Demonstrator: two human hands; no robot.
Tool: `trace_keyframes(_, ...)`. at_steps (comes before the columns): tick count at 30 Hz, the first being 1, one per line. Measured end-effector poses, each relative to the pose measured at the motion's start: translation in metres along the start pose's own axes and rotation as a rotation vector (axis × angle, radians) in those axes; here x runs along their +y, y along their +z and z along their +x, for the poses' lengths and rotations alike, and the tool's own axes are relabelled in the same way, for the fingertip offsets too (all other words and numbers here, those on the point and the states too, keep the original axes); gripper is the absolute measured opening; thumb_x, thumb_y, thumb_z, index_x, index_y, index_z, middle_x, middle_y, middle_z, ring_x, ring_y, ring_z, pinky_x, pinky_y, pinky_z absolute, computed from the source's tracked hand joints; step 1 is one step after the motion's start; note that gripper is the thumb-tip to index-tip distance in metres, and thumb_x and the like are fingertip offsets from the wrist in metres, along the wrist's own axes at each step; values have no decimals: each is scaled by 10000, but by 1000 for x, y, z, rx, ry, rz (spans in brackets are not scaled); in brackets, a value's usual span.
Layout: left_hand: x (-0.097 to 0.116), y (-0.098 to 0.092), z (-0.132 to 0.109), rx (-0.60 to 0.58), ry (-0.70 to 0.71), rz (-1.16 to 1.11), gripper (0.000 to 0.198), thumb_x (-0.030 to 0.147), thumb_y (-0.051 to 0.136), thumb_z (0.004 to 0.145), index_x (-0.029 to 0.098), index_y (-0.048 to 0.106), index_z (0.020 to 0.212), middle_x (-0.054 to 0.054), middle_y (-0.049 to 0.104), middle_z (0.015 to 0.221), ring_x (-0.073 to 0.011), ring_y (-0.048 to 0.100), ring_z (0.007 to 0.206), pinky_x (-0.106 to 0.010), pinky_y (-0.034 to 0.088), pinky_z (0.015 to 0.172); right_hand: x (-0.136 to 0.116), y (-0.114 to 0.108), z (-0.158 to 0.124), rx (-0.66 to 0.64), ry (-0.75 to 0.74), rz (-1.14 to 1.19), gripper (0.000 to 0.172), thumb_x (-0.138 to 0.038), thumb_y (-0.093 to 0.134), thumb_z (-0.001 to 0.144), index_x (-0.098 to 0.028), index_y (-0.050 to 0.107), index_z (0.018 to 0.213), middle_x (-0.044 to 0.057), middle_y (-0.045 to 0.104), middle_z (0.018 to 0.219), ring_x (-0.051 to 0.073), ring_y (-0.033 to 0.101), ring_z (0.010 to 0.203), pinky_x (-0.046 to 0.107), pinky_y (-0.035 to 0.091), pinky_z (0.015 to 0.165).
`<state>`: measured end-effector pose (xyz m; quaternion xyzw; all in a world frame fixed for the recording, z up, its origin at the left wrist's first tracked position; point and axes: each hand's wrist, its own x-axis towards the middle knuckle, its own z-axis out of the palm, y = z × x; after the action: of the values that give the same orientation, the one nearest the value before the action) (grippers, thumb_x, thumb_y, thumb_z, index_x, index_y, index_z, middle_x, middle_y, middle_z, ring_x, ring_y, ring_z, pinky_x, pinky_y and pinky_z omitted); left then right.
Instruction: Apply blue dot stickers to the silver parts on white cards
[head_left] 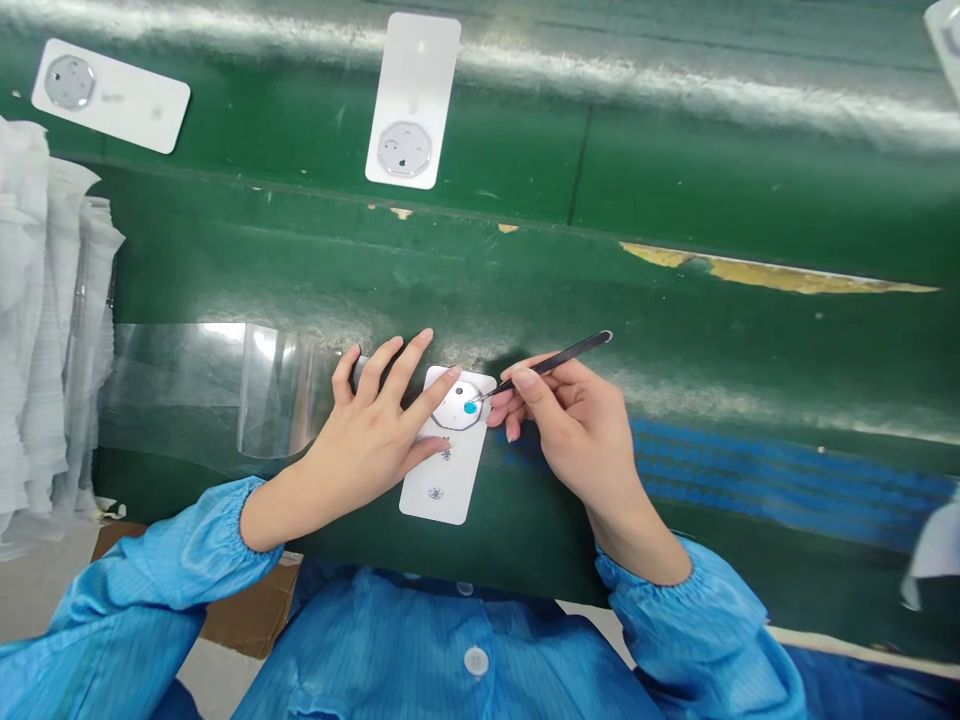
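Observation:
A white rectangular plate point(442, 478) with a round metal disc point(458, 407) near its top lies on the green belt in front of me. My left hand point(369, 432) rests flat on its left side, fingers spread, the forefinger touching the disc's edge. My right hand point(571, 422) pinches dark tweezers point(556, 357) whose tip meets a small blue dot point(470, 407) on the disc.
Two more white plates point(111, 96) point(412, 98) with discs lie farther back on the belt point(675, 320). A curled clear plastic sheet point(262, 390) sits at the left, beside stacks of white material point(41, 320). A yellow worn patch point(772, 272) marks the belt's right.

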<state>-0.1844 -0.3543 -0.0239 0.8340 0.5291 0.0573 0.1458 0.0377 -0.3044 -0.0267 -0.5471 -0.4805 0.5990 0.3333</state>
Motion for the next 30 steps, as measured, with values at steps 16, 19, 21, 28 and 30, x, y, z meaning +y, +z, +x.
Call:
trace_keyframes(16, 1, -1, 0, -4, -14, -9, 637, 489, 664, 978, 250, 486, 1541, -203, 256, 1702, -421, 305, 1525, -671, 189, 1206, -2, 1, 0, 3, 12, -44, 329, -508, 708, 959, -182, 671, 950, 33, 753, 682, 129, 643, 468, 258, 562, 485)
trace_keyframes(19, 1, -2, 0, -4, -15, -10, 637, 491, 663, 978, 251, 485, 1540, -202, 256, 1703, -422, 306, 1525, -672, 186, 1209, -2, 1, 0, 1, 3, -48, 335, -514, 706, 959, -182, 669, 951, 34, 752, 682, 130, 642, 466, 261, 562, 481)
trace_keyframes(21, 1, -2, 0, -7, -14, -8, 638, 494, 660, 979, 248, 482, 1541, -203, 257, 1702, -424, 307, 1525, -674, 191, 1207, -2, 1, 0, 1, -2, -54, 337, -519, 704, 958, -184, 669, 950, 35, 753, 689, 132, 645, 470, 263, 562, 479)
trace_keyframes(28, 2, 1, -1, 36, 17, -28, 553, 451, 670, 983, 285, 527, 1491, -178, 335, 1676, -405, 333, 1518, -670, 225, 1203, 1, 3, -2, -2, -24, -64, 339, -529, 700, 957, -194, 655, 946, 35, 751, 728, 146, 662, 501, 280, 562, 481)
trace_keyframes(30, 1, 2, -1, 49, 101, -43, 403, 383, 656, 1003, 315, 599, 1397, -124, 415, 1643, -364, 372, 1507, -642, 239, 1215, 3, 3, -3, -7, -36, -83, 316, -516, 682, 974, -201, 659, 973, 29, 743, 736, 152, 663, 512, 296, 565, 501)
